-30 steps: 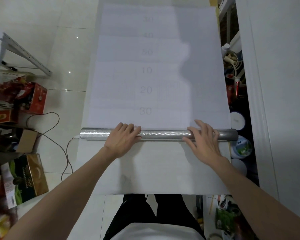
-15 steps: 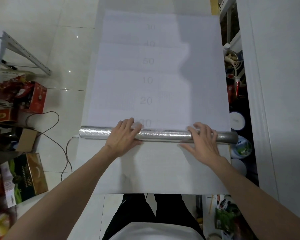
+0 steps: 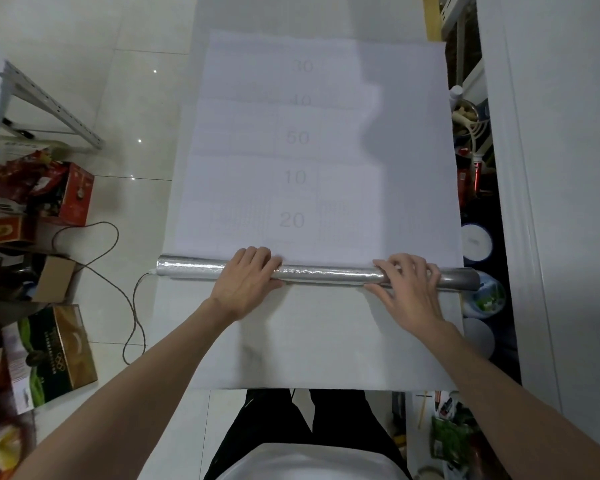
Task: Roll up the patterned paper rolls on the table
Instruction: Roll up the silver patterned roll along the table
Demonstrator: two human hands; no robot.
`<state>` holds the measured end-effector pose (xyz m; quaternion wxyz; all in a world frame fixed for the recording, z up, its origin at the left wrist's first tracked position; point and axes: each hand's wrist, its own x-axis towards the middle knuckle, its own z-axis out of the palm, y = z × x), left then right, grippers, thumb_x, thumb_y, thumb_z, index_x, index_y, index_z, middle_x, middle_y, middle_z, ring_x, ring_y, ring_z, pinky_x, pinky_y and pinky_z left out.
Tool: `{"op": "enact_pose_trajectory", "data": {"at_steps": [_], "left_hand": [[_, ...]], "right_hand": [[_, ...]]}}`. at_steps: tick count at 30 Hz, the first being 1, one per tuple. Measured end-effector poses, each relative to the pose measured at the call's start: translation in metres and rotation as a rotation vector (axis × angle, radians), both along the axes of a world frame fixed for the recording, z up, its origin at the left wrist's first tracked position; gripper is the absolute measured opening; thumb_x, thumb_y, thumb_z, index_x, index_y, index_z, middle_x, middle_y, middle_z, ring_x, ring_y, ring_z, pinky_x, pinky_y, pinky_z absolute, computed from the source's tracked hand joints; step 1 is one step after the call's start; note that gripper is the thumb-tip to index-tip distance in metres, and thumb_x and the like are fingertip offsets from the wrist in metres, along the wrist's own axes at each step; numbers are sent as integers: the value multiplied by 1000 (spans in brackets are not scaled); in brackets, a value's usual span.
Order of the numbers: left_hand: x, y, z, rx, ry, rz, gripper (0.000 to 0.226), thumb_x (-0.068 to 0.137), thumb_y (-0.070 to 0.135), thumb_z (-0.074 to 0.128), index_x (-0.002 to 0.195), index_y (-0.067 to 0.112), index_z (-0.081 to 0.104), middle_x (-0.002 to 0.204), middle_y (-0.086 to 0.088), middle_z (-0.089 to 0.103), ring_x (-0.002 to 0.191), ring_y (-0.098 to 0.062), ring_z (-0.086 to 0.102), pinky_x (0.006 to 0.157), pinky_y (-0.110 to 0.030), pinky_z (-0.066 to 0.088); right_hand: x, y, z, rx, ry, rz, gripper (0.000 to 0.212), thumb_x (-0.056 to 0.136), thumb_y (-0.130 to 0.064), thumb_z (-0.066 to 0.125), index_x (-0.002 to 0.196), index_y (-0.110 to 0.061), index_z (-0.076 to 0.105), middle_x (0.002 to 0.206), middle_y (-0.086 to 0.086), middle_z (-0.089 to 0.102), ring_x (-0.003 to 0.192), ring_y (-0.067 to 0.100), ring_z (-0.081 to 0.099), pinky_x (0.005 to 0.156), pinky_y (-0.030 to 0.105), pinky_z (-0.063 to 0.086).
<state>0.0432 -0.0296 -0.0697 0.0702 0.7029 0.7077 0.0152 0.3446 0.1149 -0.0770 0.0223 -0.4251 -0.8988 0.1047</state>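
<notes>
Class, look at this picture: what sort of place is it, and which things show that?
Probably a home storeroom or workroom: glossy floor tiles, opened cardboard boxes piled at left, tubs crammed at right.

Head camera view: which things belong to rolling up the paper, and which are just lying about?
Job: silver roll, numbered sheet, left hand, right hand, table.
Lying about: red box, green-and-gold box, brown cable, white tubs.

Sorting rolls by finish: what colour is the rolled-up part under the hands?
Shiny silver roll, clearest in head view.
</notes>
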Motion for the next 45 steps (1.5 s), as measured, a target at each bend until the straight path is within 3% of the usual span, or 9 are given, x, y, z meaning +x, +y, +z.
{"op": "enact_pose_trajectory", "data": {"at_steps": [4, 11, 17, 20, 25, 30, 34, 39, 45], "left_hand": [[-1, -3, -4, 9, -39, -1, 34, 103, 39, 40, 116, 13, 59, 104, -9, 59, 89, -33, 57, 86, -40, 44], [2, -4, -1, -66, 68, -7, 58, 88, 60, 59, 120, 12, 60, 96, -8, 56, 82, -29, 52, 80, -40, 47], [2, -3, -2, -40, 26, -72, 45, 103, 48, 31, 107, 15, 60, 93, -7, 61, 76, -31, 56, 78, -38, 44], [2, -9, -4, -17, 25, -28, 53, 93, 60, 49, 117, 15, 61, 111, -13, 56, 91, -33, 54, 83, -41, 44], [2, -8, -8, 13, 37, -27, 46, 99, 49, 41, 123, 13, 57, 97, -7, 59, 79, -29, 53, 76, -39, 46], [-1, -10, -11, 21, 61, -10, 49, 95, 57, 49, 120, 15, 57, 118, -16, 53, 96, -35, 52, 86, -42, 43], [3, -7, -8, 20, 89, 4, 55, 90, 56, 58, 124, 12, 59, 98, -10, 56, 81, -31, 52, 78, -40, 46], [-1, -6, -7, -2, -5, 3, 46, 103, 46, 29, 117, 13, 57, 105, -7, 61, 85, -30, 56, 82, -40, 44], [-3, -10, -10, 28, 45, 39, 58, 86, 56, 64, 125, 12, 58, 106, -12, 54, 88, -31, 51, 84, -41, 43]], "right_hand": [[-2, 2, 0, -61, 7, -15, 39, 98, -55, 38, 120, -29, 57, 119, -5, 60, 117, 24, 47, 96, 43, 24], [-1, -5, -4, -18, -78, 37, 68, 81, -75, 47, 127, -26, 57, 115, 1, 51, 109, 24, 47, 97, 43, 27], [0, -9, -5, 5, 37, -13, 40, 93, -58, 50, 117, -26, 58, 128, 1, 54, 121, 26, 47, 98, 45, 26], [3, -8, -7, 40, -4, 5, 54, 82, -57, 67, 124, -24, 60, 128, 12, 48, 118, 31, 46, 98, 47, 26], [-1, -1, -3, 38, -31, 6, 48, 92, -61, 43, 125, -28, 57, 114, -2, 56, 111, 25, 47, 95, 45, 28], [3, -4, -10, -11, -70, 19, 52, 93, -63, 46, 132, -30, 50, 139, 3, 45, 128, 27, 40, 101, 48, 25], [2, -2, -9, 15, -109, 46, 63, 85, -68, 51, 132, -26, 51, 123, 5, 47, 115, 30, 45, 95, 45, 29], [-1, -1, -4, -11, -28, 0, 46, 96, -63, 33, 121, -29, 51, 118, -4, 57, 118, 24, 46, 97, 42, 28], [-5, -3, 2, 32, -61, 51, 53, 86, -63, 57, 121, -24, 60, 121, 5, 51, 114, 28, 49, 97, 45, 30]]}}
